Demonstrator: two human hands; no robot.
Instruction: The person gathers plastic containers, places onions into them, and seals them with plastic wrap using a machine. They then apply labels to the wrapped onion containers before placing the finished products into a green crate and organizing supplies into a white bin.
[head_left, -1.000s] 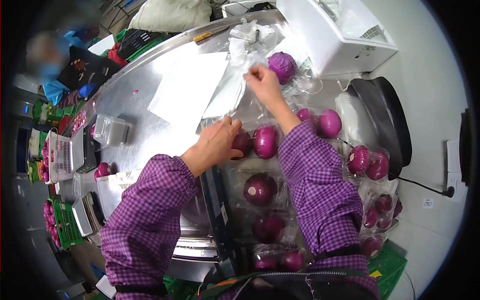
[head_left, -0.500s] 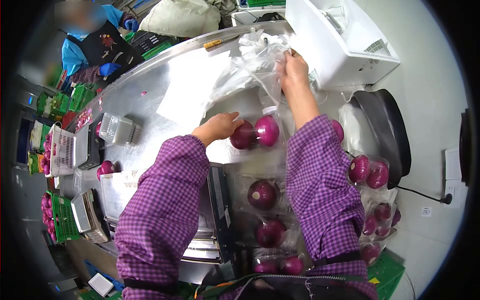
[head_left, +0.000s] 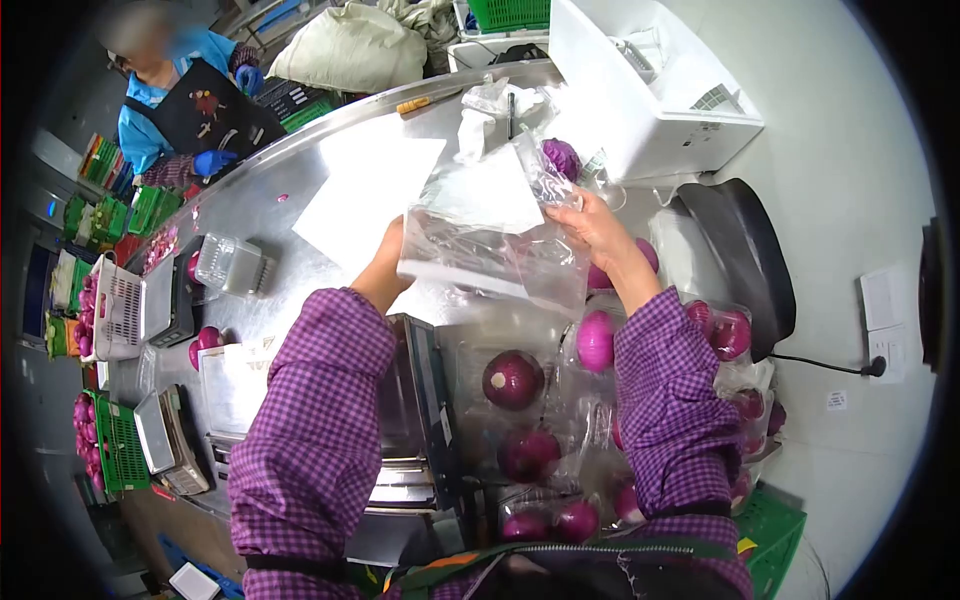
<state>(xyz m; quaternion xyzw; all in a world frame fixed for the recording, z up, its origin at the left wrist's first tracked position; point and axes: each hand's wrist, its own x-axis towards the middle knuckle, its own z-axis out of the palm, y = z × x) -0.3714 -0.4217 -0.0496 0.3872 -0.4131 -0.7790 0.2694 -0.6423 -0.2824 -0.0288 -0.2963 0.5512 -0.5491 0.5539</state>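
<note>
Both hands had shifted since the earlier frame: the right hand [head_left: 596, 232] had come nearer from the far part of the silver metal table [head_left: 255, 213], and the left hand [head_left: 388, 258] had left a pair of onions for the left edge of a clear, flat plastic bag [head_left: 490, 255]. That bag lay spread between the hands, above the table. The right thumb and fingers were pinched closed on its right edge; the left fingertips were hidden, so their closure could not be told. A round purple cabbage [head_left: 561, 158] sat just beyond the right hand; round, glossy purple-red onions [head_left: 513, 379] in clear packs lay at near right. The step in hand appeared to be bag handling. The next move seemed to call for a secure pinch at both edges and even tension.
</note>
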